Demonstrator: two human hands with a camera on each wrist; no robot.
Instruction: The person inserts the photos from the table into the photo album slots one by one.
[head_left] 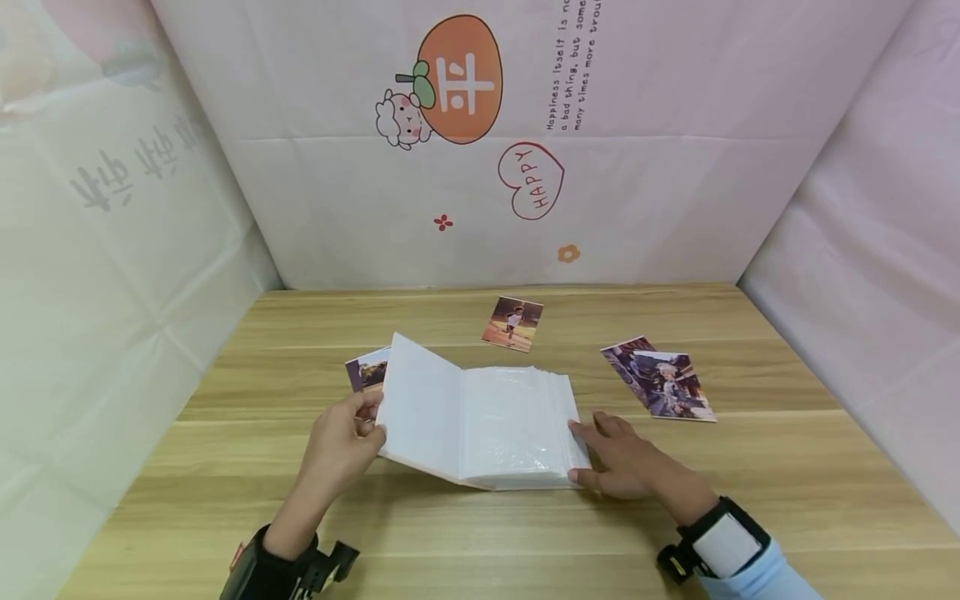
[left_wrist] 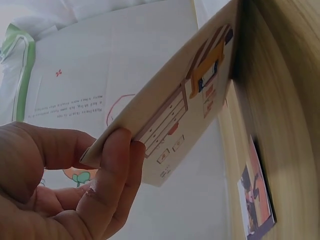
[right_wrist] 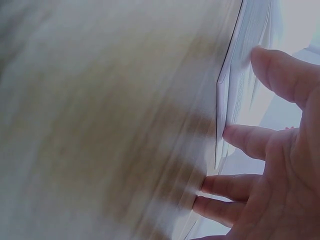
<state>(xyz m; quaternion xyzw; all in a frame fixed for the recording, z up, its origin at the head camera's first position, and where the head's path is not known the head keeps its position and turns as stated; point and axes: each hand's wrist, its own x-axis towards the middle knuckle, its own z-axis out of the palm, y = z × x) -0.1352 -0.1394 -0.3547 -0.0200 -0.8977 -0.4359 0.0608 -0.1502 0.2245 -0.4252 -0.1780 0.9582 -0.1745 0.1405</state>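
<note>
A photo album (head_left: 513, 425) lies on the table with its front cover (head_left: 422, 408) raised at the left, white inside. Clear plastic sleeves cover its page block. My left hand (head_left: 345, 442) pinches the cover's outer edge between thumb and fingers; the left wrist view shows the cover's printed outer face (left_wrist: 170, 120) with drawn furniture. At the album's right edge rests my right hand (head_left: 626, 457), its fingers spread and fairly straight. In the right wrist view, the thumb (right_wrist: 280, 70) is by the page edges and a fingertip touches the album's side.
Behind the raised cover, a photo (head_left: 367, 367) is partly hidden. One photo of a running figure (head_left: 513, 323) lies at the back of the wooden table (head_left: 480, 542). Two overlapping photos (head_left: 675, 387) lie at the right. Printed white cloth (head_left: 322, 208) walls in the back and sides.
</note>
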